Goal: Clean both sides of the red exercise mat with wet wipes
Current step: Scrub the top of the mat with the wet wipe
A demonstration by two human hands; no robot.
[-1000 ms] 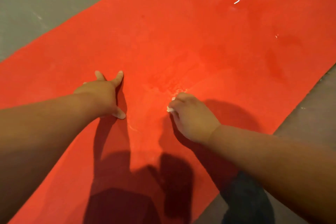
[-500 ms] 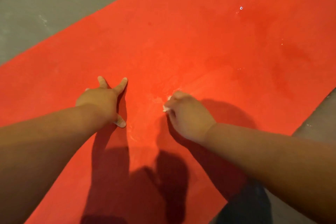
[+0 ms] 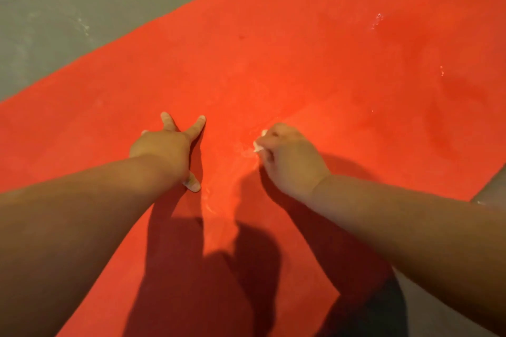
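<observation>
The right grip (image 3: 290, 161), a bare hand, is curled tight round a small white wipe (image 3: 258, 145). Only a crumpled bit of the wipe shows, poking out at the thumb side of the fist, and it is pressed down onto the mat (image 3: 301, 63).

The left grip (image 3: 161, 150) holds nothing. It lies open and flat on the mat just to the left of the right grip, fingers spread and pointing away from the person, thumb stuck out toward the body.

The red mat lies flat under both grips and runs on beyond them, away from the person and to the right. A pale wet smear starts right at the wipe and trails back toward the person through the gap between the two grips. Well out past the right grip, further right, the mat shows darker damp patches and a few bright glints.

Grey floor (image 3: 54, 8) shows beyond the mat's edge, far to the left of the left grip. The arms' shadows fall on the mat nearer the body.
</observation>
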